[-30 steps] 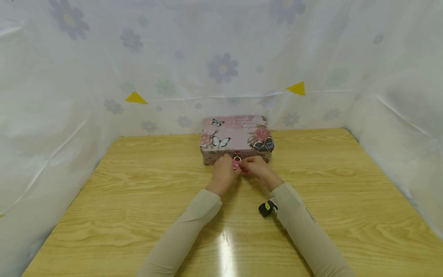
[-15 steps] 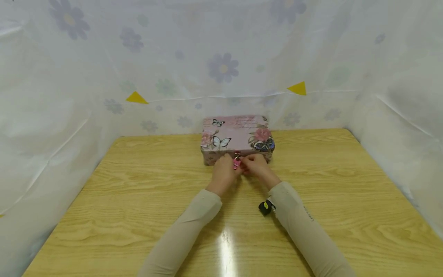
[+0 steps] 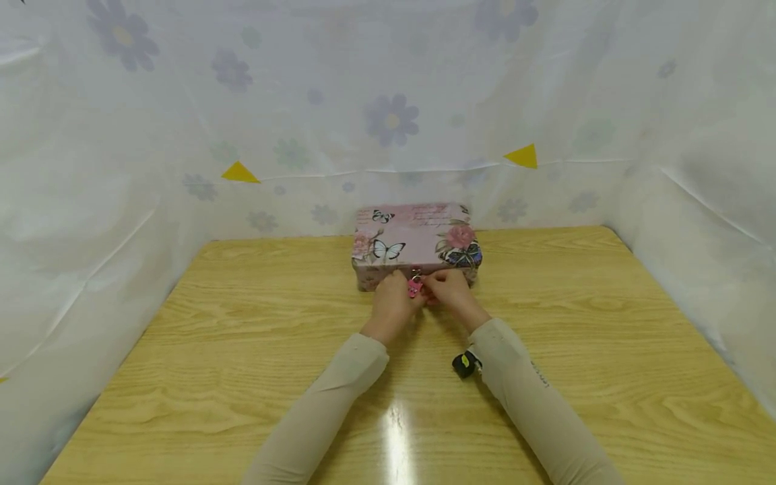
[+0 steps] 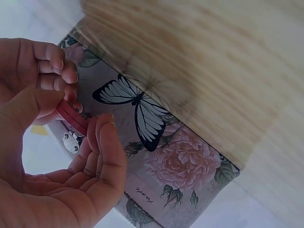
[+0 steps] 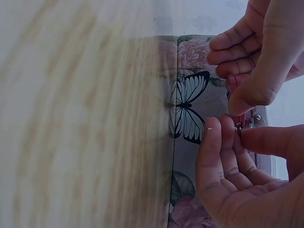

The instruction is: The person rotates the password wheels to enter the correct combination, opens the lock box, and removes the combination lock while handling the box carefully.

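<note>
A small pink padlock (image 3: 415,288) is at the front of a pink tin box (image 3: 400,232) printed with butterflies and roses, just below its metal clasp (image 4: 72,141). My left hand (image 3: 391,302) pinches the padlock's body between thumb and fingers. From the other side, my right hand (image 3: 451,293) has its thumb and fingertips pinching the metal shackle (image 5: 239,129), seen in the right wrist view. Fingers cover part of the shackle, so I cannot tell whether it passes through the clasp. The box lid is closed.
The box stands at the back edge of a wood-grain table (image 3: 242,350), close to a white flowered curtain (image 3: 327,101). A black device (image 3: 465,364) with a yellow mark sits at the right cuff. Yellow triangles (image 3: 523,156) are on the curtain.
The padlock has tipped slightly, and its shackle shows less clearly between the fingers. My right forearm shifted a little to the left early on. Both hands keep their hold; the box stays put.
</note>
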A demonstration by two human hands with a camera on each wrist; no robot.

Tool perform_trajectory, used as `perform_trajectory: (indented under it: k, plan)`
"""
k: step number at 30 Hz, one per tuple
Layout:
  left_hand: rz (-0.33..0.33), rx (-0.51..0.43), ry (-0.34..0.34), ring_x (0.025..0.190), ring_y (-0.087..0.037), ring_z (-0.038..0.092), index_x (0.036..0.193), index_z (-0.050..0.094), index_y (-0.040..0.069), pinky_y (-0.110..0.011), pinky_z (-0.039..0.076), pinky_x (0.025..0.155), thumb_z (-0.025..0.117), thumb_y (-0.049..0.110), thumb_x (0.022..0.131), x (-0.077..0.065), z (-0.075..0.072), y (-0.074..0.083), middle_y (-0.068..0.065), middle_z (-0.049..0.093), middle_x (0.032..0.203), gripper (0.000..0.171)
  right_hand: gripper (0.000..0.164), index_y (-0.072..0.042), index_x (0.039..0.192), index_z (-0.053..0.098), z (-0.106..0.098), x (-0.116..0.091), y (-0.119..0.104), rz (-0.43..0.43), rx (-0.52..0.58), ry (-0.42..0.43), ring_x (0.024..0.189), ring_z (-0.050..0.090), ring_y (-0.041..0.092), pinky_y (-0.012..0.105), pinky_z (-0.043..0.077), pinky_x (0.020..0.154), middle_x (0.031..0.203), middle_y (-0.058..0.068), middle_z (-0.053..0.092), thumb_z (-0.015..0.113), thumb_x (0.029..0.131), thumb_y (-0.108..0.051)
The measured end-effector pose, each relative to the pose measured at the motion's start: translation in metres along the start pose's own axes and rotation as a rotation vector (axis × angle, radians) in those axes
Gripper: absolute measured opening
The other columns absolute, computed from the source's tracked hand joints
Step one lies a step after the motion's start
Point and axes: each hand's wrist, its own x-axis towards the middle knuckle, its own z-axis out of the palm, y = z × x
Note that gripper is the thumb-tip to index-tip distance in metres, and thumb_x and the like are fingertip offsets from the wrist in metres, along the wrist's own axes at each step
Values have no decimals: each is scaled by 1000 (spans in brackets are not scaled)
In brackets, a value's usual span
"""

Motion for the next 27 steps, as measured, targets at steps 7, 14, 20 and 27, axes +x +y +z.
perform_trajectory:
  k: [7, 14, 20, 27]
  plan:
    - [-14, -9, -15, 84, -32, 65, 98, 58, -3, -40, 53, 70, 75, 43, 82, 2, 1, -1, -18, 63, 89, 52, 25, 14, 92, 66, -1, -1, 0, -5, 10, 13, 59, 60, 7, 29, 56, 62, 68, 3, 65, 55, 96, -7]
    - [-32, -32, -29, 82, -30, 65, 98, 58, -3, -38, 52, 66, 76, 41, 82, 2, -1, 0, -17, 63, 89, 50, 26, 14, 94, 66, -3, -2, 0, -1, -5, 19, 59, 60, 7, 30, 56, 64, 71, 6, 67, 55, 96, -8]
    - [-57, -49, -44, 85, -31, 65, 100, 58, -4, -38, 52, 68, 77, 34, 82, 1, -2, 0, -18, 64, 91, 46, 26, 15, 97, 66, -3, -2, 1, 4, 11, 17, 61, 62, 8, 28, 56, 64, 73, 8, 68, 54, 97, -9]
    - [-54, -52, -35, 83, -32, 65, 96, 58, -3, -39, 52, 67, 78, 33, 80, 2, -2, -1, -18, 64, 88, 44, 26, 16, 97, 66, -3, -4, 1, -8, 21, 35, 61, 62, 8, 30, 56, 65, 76, 11, 70, 56, 96, -8]
